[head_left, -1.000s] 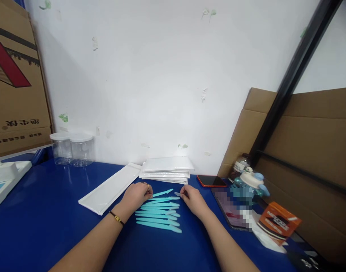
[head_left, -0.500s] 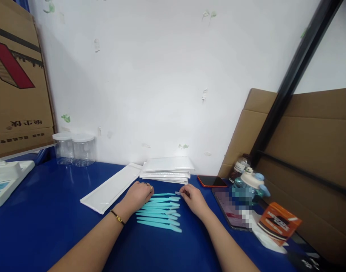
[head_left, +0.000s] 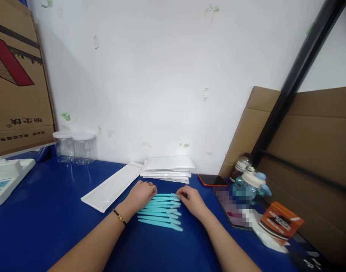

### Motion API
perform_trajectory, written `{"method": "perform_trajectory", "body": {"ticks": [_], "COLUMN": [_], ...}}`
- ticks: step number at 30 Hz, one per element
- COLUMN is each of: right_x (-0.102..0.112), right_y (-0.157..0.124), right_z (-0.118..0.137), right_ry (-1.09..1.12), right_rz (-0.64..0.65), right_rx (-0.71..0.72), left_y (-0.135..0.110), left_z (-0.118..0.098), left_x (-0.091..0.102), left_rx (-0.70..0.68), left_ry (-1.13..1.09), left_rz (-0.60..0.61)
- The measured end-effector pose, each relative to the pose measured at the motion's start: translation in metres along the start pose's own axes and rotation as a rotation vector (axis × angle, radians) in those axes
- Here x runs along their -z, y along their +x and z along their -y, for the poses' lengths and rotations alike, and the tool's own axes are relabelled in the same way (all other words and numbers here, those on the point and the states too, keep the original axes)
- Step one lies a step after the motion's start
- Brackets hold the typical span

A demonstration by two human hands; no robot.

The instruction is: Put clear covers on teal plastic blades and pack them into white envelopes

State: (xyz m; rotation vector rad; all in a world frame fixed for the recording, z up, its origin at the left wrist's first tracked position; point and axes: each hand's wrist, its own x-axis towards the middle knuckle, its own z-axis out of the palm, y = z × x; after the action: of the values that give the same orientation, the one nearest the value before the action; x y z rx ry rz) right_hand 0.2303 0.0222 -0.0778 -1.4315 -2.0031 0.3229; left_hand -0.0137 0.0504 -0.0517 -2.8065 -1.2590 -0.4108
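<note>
Several turquoise eyebrow razors [head_left: 160, 224] lie side by side in a column on the blue table, handles to the left and pale blade ends to the right. At the far end of the column, my left hand [head_left: 143, 192] is closed on the handle end of the farthest eyebrow razor [head_left: 165, 195]. My right hand [head_left: 190, 197] pinches at the other end of that razor, thumb and fingertips by its blade end. The left fingers hide part of the handles behind them.
White padded envelopes [head_left: 167, 164] are stacked against the wall, and a single long one [head_left: 112, 189] lies left. Two clear jars [head_left: 84, 151] stand farther left. To the right are phones [head_left: 212, 180], a water bottle [head_left: 250, 181] and an orange box [head_left: 282, 223].
The farthest razor has come down closer to the others in the column. My left hand has shifted slightly right and my right hand slightly left at the fingertips.
</note>
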Motion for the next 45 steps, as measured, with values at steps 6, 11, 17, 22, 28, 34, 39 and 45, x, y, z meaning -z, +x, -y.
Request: {"method": "perform_trajectory", "body": {"ticks": [6,11,17,22,28,34,39,45], "right_x": [0.001,0.013,0.015,0.013,0.017,0.023,0.041,0.031], "right_y": [0.0,0.002,0.003,0.003,-0.003,-0.005,0.011,0.017], "right_z": [0.006,-0.008,-0.027,-0.026,-0.026,0.005,0.068,0.113], "right_ry": [0.007,0.059,0.081,0.1,0.138,0.331,0.356,0.21], "right_rz": [0.006,-0.192,-0.257,-0.243,-0.254,-0.286,-0.342,-0.32], "right_rx": [0.002,-0.005,-0.087,-0.097,-0.108,-0.074,0.116,0.297], "left_y": [-0.001,-0.013,-0.009,0.01,0.017,0.006,0.015,0.021], "left_z": [-0.004,-0.01,-0.032,-0.055,-0.068,-0.06,-0.067,-0.082], "left_x": [0.005,0.012,0.02,0.013,0.006,-0.002,-0.012,-0.024], "left_rx": [0.081,0.044,-0.011,0.014,0.022,0.095,0.142,0.173], "left_ry": [-0.132,-0.321,-0.135,0.088,0.103,-0.043,-0.486,-0.963], "left_rz": [0.01,0.207,0.25,0.28,0.306,0.172,-0.053,-0.286]}}
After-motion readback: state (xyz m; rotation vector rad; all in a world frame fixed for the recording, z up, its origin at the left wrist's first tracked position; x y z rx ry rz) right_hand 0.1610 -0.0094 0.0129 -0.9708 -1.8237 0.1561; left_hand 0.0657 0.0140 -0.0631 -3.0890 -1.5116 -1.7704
